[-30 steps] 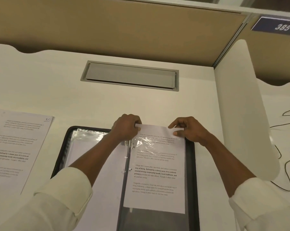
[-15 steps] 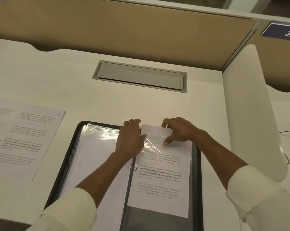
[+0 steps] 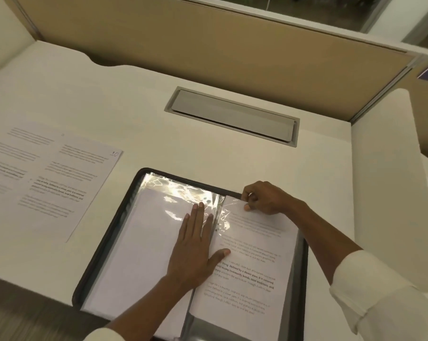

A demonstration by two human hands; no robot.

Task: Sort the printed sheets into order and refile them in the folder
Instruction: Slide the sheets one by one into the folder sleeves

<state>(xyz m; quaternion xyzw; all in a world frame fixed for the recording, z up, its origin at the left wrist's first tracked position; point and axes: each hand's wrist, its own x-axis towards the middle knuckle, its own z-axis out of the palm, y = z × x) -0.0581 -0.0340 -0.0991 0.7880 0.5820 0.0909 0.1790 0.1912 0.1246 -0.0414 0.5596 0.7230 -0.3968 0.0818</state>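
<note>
A black display folder lies open on the white desk, its clear plastic sleeves shining. A printed sheet sits on the right page, partly under the sleeve's plastic. My left hand lies flat with fingers spread across the folder's spine, thumb on the sheet's left edge. My right hand pinches the sheet's top edge together with the sleeve opening near the folder's top right corner. More printed sheets lie loose on the desk at the left; the nearest one carries a handwritten 10 in its top right corner.
A grey cable hatch is set into the desk behind the folder. A tan partition closes the back, and a white divider panel stands on the right. The desk's front edge runs under the folder's lower left corner.
My left hand has slid down from the sheet's top edge and now lies flat on the spine. The sheet sits lower in the sleeve. The view has swung to the left.
</note>
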